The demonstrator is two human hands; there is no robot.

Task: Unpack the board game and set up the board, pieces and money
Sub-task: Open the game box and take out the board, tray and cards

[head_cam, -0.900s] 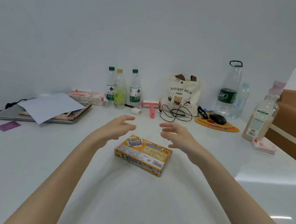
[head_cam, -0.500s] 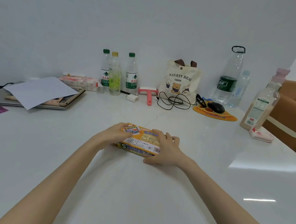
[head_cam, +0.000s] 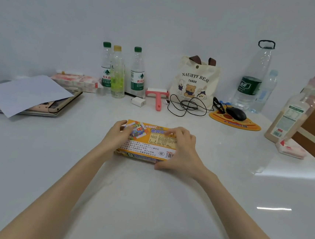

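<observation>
head view, looking down at a white counter (head_cam: 144, 204). an orange game box (head_cam: 146, 147) lies flat near the middle of the counter, printed side up. the left hand (head_cam: 115, 136) grips its left end, fingers curled over the top. the right hand (head_cam: 180, 150) grips its right end, fingers bent over the top face, thumb at the near edge. along the far wall stand three small bottles (head_cam: 117, 73), a cream tote bag (head_cam: 194, 82) and a black mouse (head_cam: 236, 113) on an orange mat (head_cam: 248, 126).
</observation>
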